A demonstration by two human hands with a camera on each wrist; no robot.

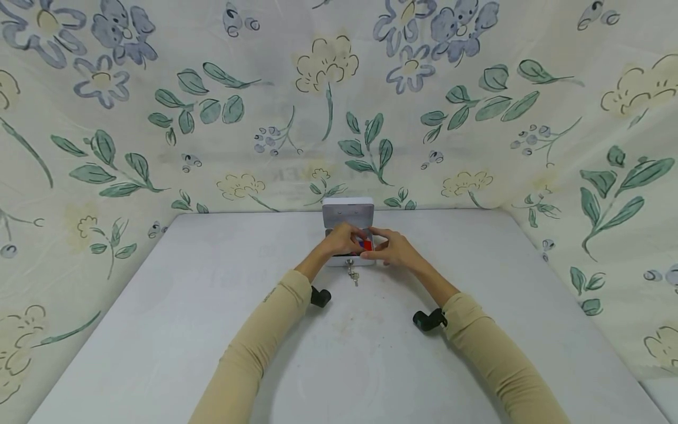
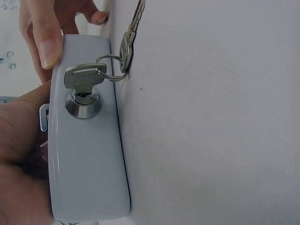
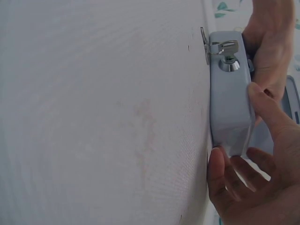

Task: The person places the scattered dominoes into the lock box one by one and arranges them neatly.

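Note:
A small grey-white metal cash box (image 1: pixel 336 260) stands on the table with its lid (image 1: pixel 348 214) raised at the back. One key (image 2: pixel 84 77) sits in the round front lock (image 2: pixel 83 104), and a second key (image 2: pixel 125 49) hangs from it on a ring. My left hand (image 1: pixel 341 240) reaches down into the box over its front edge; its fingertips are hidden inside, and I cannot tell what they hold. Beside them shows a red and blue item (image 1: pixel 366 244). My right hand (image 3: pixel 267 159) grips the box's right end, thumb on the front top edge, fingers along the side.
The white table (image 1: pixel 254 247) stretches out around the box. Behind it hangs a flowered cloth (image 1: pixel 296 141), close to the raised lid. Black wrist cameras (image 1: pixel 320 297) stick out from the cuffs of both beige sleeves (image 1: pixel 265 330).

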